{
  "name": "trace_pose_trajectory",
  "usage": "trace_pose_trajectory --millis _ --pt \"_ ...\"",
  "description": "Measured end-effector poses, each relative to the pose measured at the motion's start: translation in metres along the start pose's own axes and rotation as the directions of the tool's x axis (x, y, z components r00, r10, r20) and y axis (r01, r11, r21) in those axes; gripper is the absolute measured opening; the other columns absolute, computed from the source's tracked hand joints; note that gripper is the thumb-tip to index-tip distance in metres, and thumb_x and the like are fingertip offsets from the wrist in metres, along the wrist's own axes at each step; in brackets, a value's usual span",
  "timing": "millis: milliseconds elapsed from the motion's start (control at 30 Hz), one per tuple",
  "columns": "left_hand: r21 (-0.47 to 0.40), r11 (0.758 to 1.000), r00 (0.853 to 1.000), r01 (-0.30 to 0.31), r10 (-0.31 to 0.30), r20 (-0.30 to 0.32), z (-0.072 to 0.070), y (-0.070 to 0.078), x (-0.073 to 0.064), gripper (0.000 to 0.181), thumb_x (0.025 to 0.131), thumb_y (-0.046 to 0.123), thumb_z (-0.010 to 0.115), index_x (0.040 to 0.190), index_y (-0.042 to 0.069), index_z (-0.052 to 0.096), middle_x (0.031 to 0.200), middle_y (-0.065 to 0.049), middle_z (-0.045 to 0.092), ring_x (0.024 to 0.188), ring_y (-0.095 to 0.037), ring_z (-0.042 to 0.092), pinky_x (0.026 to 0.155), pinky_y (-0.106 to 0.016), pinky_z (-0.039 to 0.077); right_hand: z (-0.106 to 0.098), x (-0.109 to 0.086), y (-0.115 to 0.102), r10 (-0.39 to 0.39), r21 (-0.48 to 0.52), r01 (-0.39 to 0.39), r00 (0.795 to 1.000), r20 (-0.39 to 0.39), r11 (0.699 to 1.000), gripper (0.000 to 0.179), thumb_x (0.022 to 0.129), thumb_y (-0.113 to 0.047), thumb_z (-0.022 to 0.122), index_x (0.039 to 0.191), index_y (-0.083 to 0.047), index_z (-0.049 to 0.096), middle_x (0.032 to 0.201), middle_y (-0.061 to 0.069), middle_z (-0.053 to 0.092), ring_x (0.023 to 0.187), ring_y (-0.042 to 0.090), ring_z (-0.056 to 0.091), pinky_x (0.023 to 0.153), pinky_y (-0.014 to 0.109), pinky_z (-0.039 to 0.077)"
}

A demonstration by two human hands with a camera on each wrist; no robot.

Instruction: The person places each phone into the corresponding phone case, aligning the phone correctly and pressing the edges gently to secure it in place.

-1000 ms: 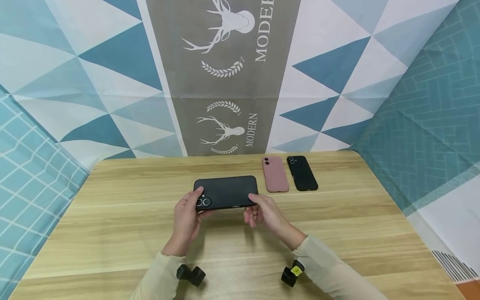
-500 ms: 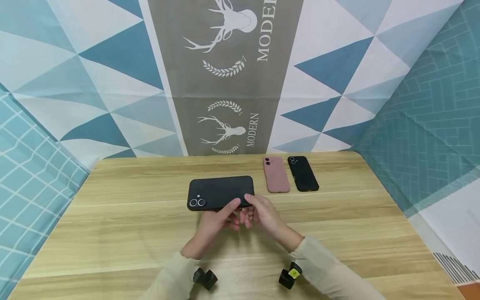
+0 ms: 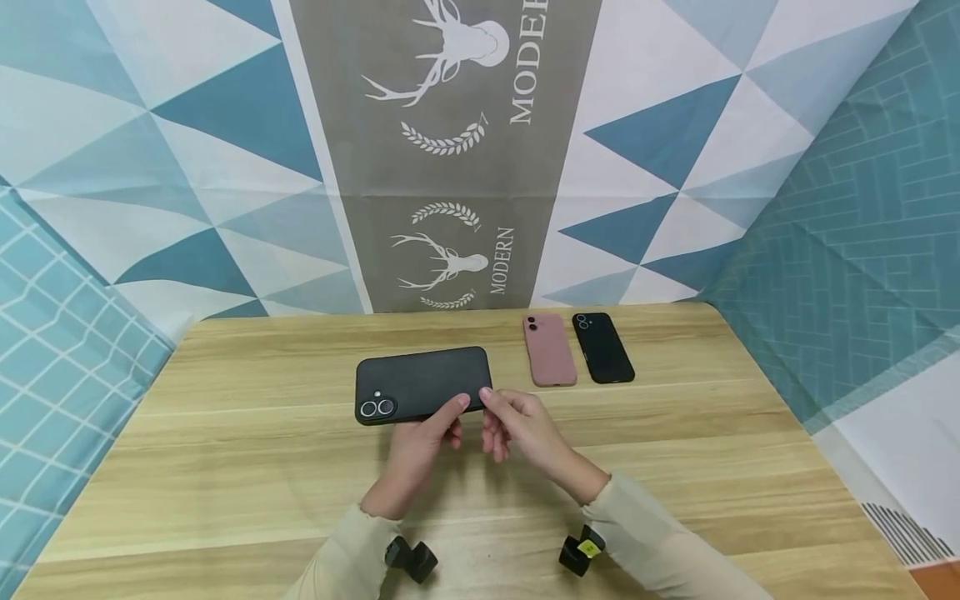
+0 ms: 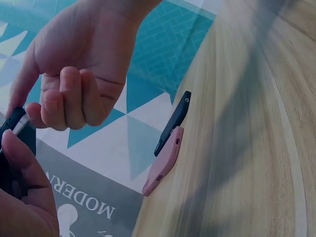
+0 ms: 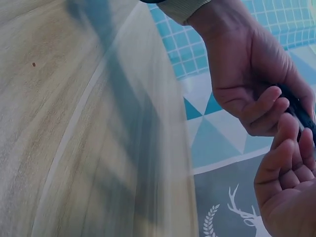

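Note:
A phone with a black back [image 3: 420, 379] is held above the table, long side across, its two camera lenses at the lower left. My left hand [image 3: 412, 454] grips its lower edge, thumb on the back. At the lower right corner, my right hand [image 3: 531, 429] pinches the phone with thumb and fingers. The left wrist view shows the phone's end [image 4: 19, 118] between both hands, with a pale strip along the edge. From the right wrist, most of the phone [image 5: 295, 104] is hidden behind fingers. Under the phone, the left fingers are largely out of sight.
On the wooden table [image 3: 247, 467], a pink phone [image 3: 551, 352] and a smaller black phone [image 3: 604, 350] lie side by side at the back right, camera ends away from me. A patterned cloth [image 3: 450, 167] hangs behind the table's far edge.
My left hand has shifted from the phone's camera end to its lower edge, near the right hand. The phone has moved left and tilted slightly. The right hand stays at the right corner.

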State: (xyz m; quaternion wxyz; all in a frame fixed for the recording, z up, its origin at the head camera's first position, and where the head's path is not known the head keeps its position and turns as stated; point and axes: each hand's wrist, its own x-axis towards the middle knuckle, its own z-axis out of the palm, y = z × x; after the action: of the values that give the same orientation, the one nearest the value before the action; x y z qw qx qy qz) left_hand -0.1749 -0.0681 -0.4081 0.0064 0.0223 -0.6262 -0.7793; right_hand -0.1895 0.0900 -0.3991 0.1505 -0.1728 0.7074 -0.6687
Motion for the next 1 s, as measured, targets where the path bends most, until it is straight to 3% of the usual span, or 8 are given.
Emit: trace_pose_trajectory --millis 200,433,667,867,1000 --pt "0.005 1.0 1.0 0.025 -0.025 0.001 -0.0022 0.0013 -0.0005 0.013 0.085 0.011 0.068 0.078 0.006 0.058 0.055 0.002 0.052 0.049 -0.009 0.048 0.047 -0.02 0.045 0.0049 -0.001 0.0023 -0.017 -0.026 0.016 0.999 -0.05 1.0 0.048 0.102 -0.03 0.038 0.072 0.007 0.044 0.055 0.0 0.05 0.043 0.005 0.043 0.044 0.018 0.037" --pt "0.031 0.998 0.998 0.049 -0.05 0.023 -0.0038 0.0026 -0.0016 0.019 0.084 0.013 0.068 0.071 0.008 0.055 0.046 0.003 0.045 0.042 -0.009 0.042 0.044 -0.02 0.039 0.0071 -0.0041 0.0058 -0.073 -0.002 0.073 0.996 -0.046 0.997 0.049 0.102 -0.027 0.037 0.072 0.01 0.043 0.055 -0.001 0.049 0.046 0.005 0.041 0.045 0.017 0.036" --pt "-0.022 0.997 0.997 0.068 -0.068 0.022 -0.0036 0.0006 -0.0016 0.02 0.086 0.009 0.065 0.069 0.009 0.053 0.044 0.003 0.043 0.04 -0.009 0.04 0.043 -0.019 0.037 0.006 -0.0028 0.0056 -0.01 -0.026 0.009 0.999 -0.035 1.0 0.047 0.1 -0.031 0.043 0.07 0.004 0.047 0.053 -0.002 0.052 0.041 0.007 0.042 0.041 0.02 0.037" --pt "-0.051 0.991 0.986 0.123 -0.116 0.118 -0.0051 0.0004 -0.0017 0.031 0.088 0.018 0.063 0.059 0.012 0.052 0.047 0.005 0.043 0.042 -0.008 0.04 0.043 -0.018 0.035 0.0095 -0.0046 0.0041 -0.012 0.006 0.013 0.992 -0.128 1.0 0.045 0.098 -0.027 0.048 0.068 0.006 0.045 0.049 -0.004 0.047 0.042 0.005 0.037 0.041 0.018 0.031" --pt "-0.062 0.991 0.98 0.115 -0.103 0.168 -0.0067 0.0015 -0.0018 0.028 0.089 0.018 0.061 0.061 0.015 0.055 0.048 0.005 0.045 0.042 -0.007 0.041 0.043 -0.018 0.035 0.0105 -0.0066 0.0043 -0.029 0.059 0.036 0.991 -0.129 0.998 0.046 0.098 -0.024 0.047 0.07 0.012 0.045 0.051 -0.005 0.05 0.044 0.005 0.04 0.043 0.018 0.034"
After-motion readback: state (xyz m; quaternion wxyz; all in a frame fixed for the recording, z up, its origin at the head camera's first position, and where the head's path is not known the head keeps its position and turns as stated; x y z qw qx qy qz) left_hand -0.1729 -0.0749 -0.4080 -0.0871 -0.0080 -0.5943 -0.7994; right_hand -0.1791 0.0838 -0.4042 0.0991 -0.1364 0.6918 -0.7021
